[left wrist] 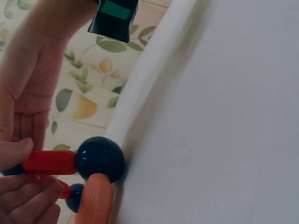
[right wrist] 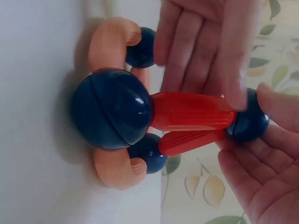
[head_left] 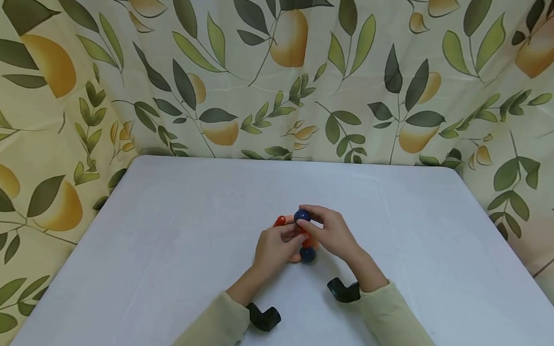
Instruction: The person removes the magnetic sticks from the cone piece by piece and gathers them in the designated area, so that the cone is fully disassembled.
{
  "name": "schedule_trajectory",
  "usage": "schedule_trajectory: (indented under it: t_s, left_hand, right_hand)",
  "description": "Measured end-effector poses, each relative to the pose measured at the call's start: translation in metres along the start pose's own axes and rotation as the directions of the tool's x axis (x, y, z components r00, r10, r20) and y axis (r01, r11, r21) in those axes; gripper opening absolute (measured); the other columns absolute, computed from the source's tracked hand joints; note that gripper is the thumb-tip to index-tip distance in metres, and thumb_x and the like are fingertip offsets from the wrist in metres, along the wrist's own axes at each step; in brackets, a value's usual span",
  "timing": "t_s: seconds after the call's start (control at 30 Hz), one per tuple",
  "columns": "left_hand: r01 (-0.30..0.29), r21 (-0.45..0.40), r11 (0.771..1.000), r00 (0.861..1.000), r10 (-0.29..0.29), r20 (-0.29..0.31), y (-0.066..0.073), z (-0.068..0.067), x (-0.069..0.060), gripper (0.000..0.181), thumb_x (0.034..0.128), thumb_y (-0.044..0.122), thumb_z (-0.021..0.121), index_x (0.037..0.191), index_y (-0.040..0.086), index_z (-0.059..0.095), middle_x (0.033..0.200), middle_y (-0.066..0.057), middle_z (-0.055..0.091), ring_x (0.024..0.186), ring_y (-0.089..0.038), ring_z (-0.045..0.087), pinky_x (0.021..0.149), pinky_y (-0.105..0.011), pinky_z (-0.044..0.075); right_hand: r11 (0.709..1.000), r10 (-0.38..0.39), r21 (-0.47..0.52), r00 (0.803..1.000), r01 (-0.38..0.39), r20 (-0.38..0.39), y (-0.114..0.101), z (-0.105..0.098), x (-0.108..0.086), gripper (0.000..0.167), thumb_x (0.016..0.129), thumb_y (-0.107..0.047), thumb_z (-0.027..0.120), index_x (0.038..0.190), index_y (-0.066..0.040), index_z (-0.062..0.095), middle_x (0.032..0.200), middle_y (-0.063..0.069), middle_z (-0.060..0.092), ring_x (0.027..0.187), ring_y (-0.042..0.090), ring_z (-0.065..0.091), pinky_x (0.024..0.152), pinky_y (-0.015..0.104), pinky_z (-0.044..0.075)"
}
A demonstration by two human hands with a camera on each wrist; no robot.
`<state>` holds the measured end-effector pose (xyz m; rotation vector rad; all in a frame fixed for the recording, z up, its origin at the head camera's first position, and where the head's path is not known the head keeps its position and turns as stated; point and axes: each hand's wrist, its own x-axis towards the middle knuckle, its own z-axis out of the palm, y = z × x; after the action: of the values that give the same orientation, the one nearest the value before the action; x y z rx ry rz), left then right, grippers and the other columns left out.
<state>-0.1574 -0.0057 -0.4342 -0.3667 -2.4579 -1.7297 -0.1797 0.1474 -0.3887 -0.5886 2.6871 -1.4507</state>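
A ball-and-rod construction toy stands between both hands. Its base has peach curved pieces (right wrist: 112, 168) joined to dark blue balls (right wrist: 112, 108). Red rods (right wrist: 194, 112) slant up from the base to a top blue ball (head_left: 302, 216). My right hand (head_left: 334, 233) pinches this top ball between thumb and fingers. My left hand (head_left: 274, 249) pinches a red rod (left wrist: 50, 162) just below it, thumb on one side and fingers on the other. Another red rod (head_left: 280, 221) shows beyond the left hand. The hands hide part of the toy in the head view.
The toy is on a white-covered table (head_left: 184, 215). Behind it hangs a leaf-and-fruit patterned curtain (head_left: 281, 110). Black wrist devices (head_left: 264, 319) stick out from both sleeves, close above the tabletop.
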Motion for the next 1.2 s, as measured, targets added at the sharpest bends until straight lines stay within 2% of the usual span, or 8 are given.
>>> schedule_trajectory:
  t_s: [0.07,0.2,0.33,0.43,0.67,0.77,1.0,1.2]
  left_hand:
    - [-0.006,-0.034,0.999,1.0,0.005,-0.007,-0.002,0.004,0.001,0.032,0.0844,0.03,0.067,0.107,0.007,0.069,0.093,0.0,0.069,0.081,-0.005,0.064,0.067,-0.02,0.05]
    - [-0.025,-0.045,0.999,0.999,0.023,-0.035,-0.007,0.009,0.003,0.03,0.0849,0.03,0.067,0.104,0.007,0.07,0.088,0.002,0.069,0.077,-0.003,0.064,0.064,-0.019,0.05]
    - [-0.094,-0.012,0.996,0.993,0.093,-0.075,-0.011,0.012,0.004,0.029,0.0843,0.027,0.068,0.101,0.003,0.071,0.086,0.0,0.07,0.075,-0.003,0.064,0.065,-0.019,0.05]
    - [-0.124,0.001,0.992,0.988,0.123,-0.092,-0.012,0.013,0.003,0.029,0.083,0.025,0.069,0.099,0.001,0.07,0.086,-0.002,0.07,0.075,-0.003,0.064,0.065,-0.018,0.05]
    - [-0.08,-0.03,0.996,0.994,0.078,-0.076,-0.008,0.013,0.003,0.031,0.0825,0.028,0.069,0.101,0.003,0.07,0.089,-0.003,0.07,0.076,-0.005,0.065,0.066,-0.018,0.05]
    - [-0.098,-0.041,0.994,0.993,0.095,-0.068,-0.007,0.013,0.003,0.029,0.0821,0.027,0.07,0.1,0.004,0.07,0.09,-0.002,0.07,0.077,-0.005,0.065,0.065,-0.018,0.049]
    - [-0.124,-0.046,0.991,0.991,0.122,-0.047,-0.005,0.016,0.001,0.028,0.0822,0.024,0.07,0.101,0.004,0.07,0.091,-0.001,0.069,0.078,-0.003,0.065,0.053,-0.019,0.049]
    - [-0.151,-0.026,0.988,0.987,0.15,-0.059,-0.006,0.017,0.002,0.026,0.0825,0.022,0.069,0.102,0.004,0.07,0.093,-0.003,0.069,0.082,-0.005,0.065,0.059,-0.017,0.049]
  right_hand:
    - [1.0,-0.008,-0.003,1.0,0.008,-0.007,0.001,0.0,0.0,0.041,0.088,-0.016,0.063,0.123,0.003,0.055,0.119,0.019,0.057,0.11,0.035,0.053,0.086,0.047,0.044]
    - [1.0,-0.025,-0.011,0.999,0.025,-0.021,0.001,0.001,0.0,0.04,0.088,-0.015,0.064,0.122,0.004,0.056,0.117,0.019,0.058,0.109,0.035,0.054,0.086,0.047,0.043]
    - [0.999,-0.029,-0.014,0.999,0.028,-0.03,0.0,0.0,-0.001,0.04,0.087,-0.014,0.064,0.121,0.005,0.056,0.116,0.02,0.059,0.108,0.034,0.055,0.085,0.046,0.044]
    - [0.999,-0.028,-0.034,0.998,0.026,-0.055,0.0,-0.001,0.001,0.039,0.088,-0.014,0.063,0.122,0.006,0.056,0.115,0.021,0.059,0.105,0.035,0.057,0.084,0.044,0.046]
    - [0.999,0.006,-0.046,0.998,-0.009,-0.07,0.0,-0.005,0.004,0.041,0.089,-0.017,0.062,0.122,0.006,0.055,0.117,0.023,0.058,0.103,0.036,0.057,0.081,0.042,0.047]
    - [0.999,0.016,-0.047,0.997,-0.02,-0.074,0.0,-0.006,0.006,0.041,0.089,-0.017,0.062,0.123,0.005,0.055,0.116,0.022,0.058,0.102,0.035,0.058,0.082,0.042,0.047]
    - [0.998,0.046,-0.044,0.997,-0.049,-0.066,-0.002,-0.007,0.012,0.041,0.09,-0.018,0.061,0.123,0.004,0.055,0.115,0.021,0.059,0.099,0.033,0.06,0.082,0.041,0.048]
    - [0.998,0.048,-0.042,0.998,-0.05,-0.051,-0.003,-0.008,0.016,0.041,0.091,-0.019,0.06,0.124,0.005,0.054,0.115,0.022,0.058,0.098,0.032,0.06,0.082,0.041,0.048]
